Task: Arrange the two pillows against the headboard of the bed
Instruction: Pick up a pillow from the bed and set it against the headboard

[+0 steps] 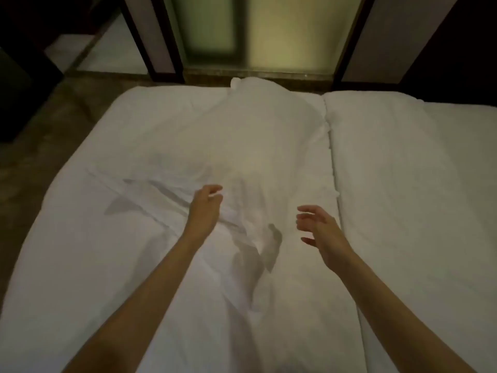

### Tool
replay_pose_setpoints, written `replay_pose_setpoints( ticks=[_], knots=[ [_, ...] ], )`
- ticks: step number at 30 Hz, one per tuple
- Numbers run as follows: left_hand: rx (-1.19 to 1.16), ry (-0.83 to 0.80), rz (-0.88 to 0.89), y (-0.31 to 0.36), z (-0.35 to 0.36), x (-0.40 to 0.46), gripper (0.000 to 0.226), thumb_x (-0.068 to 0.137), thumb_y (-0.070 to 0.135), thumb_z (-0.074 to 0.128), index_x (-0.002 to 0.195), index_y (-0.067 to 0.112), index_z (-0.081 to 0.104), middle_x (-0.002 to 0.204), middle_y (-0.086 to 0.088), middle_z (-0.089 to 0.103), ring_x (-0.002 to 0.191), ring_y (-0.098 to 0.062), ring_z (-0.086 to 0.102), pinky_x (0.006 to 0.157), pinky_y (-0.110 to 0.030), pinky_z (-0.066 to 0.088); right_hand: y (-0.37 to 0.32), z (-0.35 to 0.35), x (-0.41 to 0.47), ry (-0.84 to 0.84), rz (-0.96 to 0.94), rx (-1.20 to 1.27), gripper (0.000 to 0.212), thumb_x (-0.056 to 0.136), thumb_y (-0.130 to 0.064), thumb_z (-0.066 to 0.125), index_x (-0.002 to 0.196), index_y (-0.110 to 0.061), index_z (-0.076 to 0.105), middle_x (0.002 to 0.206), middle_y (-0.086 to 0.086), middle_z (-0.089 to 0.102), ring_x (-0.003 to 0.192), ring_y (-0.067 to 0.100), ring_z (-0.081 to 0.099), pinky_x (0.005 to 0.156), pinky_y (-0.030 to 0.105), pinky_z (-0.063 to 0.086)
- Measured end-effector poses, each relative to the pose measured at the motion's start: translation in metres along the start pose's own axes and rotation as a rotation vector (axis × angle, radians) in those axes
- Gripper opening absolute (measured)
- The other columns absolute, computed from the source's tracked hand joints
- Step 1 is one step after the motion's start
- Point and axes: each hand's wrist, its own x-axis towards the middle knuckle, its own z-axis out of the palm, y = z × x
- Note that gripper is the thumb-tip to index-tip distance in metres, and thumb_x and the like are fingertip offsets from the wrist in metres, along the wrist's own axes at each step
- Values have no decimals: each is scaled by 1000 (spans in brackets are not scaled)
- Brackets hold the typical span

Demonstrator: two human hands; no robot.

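A white pillow [250,135] lies lengthwise on the white bed [67,265], its far corner reaching the bed's far edge. Its near end is crumpled cloth between my two hands. My left hand [205,208] hovers at the near left of that end, fingers curled and apart, holding nothing. My right hand [320,230] is at the near right, fingers spread and empty. A thick white folded duvet or second pillow [403,184] covers the right part of the bed; I cannot tell which. No headboard is clearly visible.
Beyond the bed's far edge stands a frosted glass panel [269,30] in dark frames. Brown floor [40,135] runs along the left side of the bed. Dark furniture [16,90] stands at the far left.
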Motion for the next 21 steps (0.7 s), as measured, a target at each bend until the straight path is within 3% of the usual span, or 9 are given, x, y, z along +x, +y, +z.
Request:
replay_pose_setpoints(
  ticks=[4, 7, 11, 16, 21],
  knots=[
    [348, 4, 113, 24, -16, 96, 37, 95, 27, 47, 130, 16, 51, 139, -15, 38, 126, -34, 38, 106, -36, 28, -33, 20, 52, 29, 100, -6, 48, 86, -20, 64, 129, -30, 45, 134, 5, 48, 119, 26, 46, 94, 49, 44],
    [542, 23, 150, 37, -14, 161, 48, 93, 38, 45, 137, 18, 42, 148, -13, 28, 134, -35, 25, 112, -44, 18, -53, 25, 98, 28, 170, 49, 66, 85, -25, 66, 140, -31, 30, 147, 9, 36, 134, 33, 33, 102, 60, 35],
    [701, -20, 121, 52, -5, 238, 66, 91, 56, 36, 145, 19, 26, 155, -14, 16, 140, -36, 15, 115, -50, 11, -60, 25, 153, 80, 201, 15, 83, 83, -36, 69, 146, -33, 15, 156, 8, 25, 140, 36, 24, 101, 66, 30],
    [642, -84, -67, 52, 1, 295, 91, 81, 76, 26, 148, 15, 16, 151, -19, 30, 135, -41, 31, 113, -54, 18, -56, 29, 206, 121, 273, 34, 103, 74, -55, 70, 150, -32, 4, 157, 11, 23, 139, 40, 27, 98, 69, 31],
    [698, 57, 13, 8, 13, 283, 95, 77, 79, 30, 131, 1, 38, 132, -24, 51, 117, -42, 51, 97, -48, 40, -51, 38, 240, 198, 336, -54, 103, 72, -75, 54, 150, -27, 9, 153, 9, 32, 134, 40, 37, 104, 63, 32]
  ],
)
